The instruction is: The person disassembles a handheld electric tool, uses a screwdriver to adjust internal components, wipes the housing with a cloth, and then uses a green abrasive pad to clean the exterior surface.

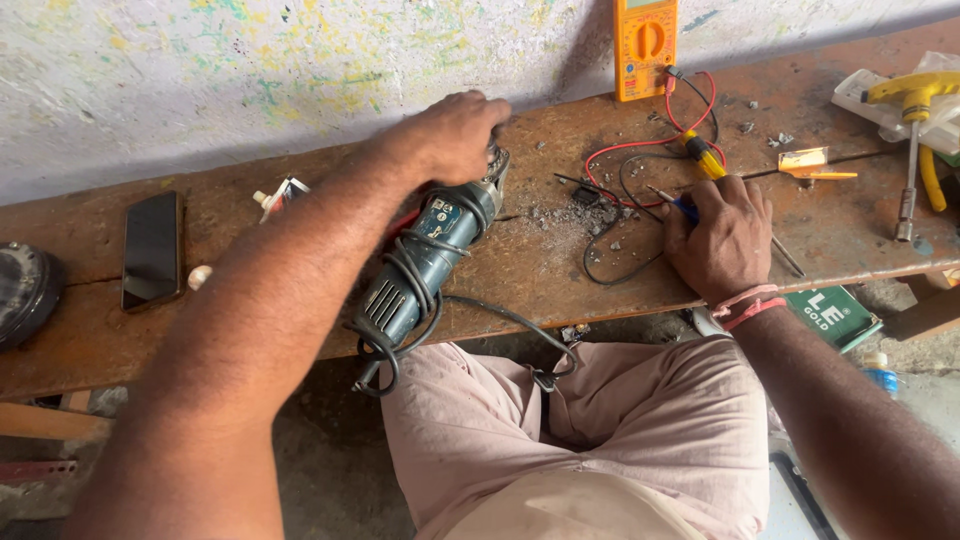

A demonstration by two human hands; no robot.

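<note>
My left hand [450, 135] gripped the angle grinder [425, 260] head on the table [830, 235]; my right hand [722, 238] fingers pinched a blue-handled tool [685, 207].

One head-worn camera looked steeply down from close above the person's lap, facing the far wall [250, 60]. The table [560, 270] ran across the middle of the view, left to right, with both forearms entering from the near edge. No second view shared the scene.
</note>
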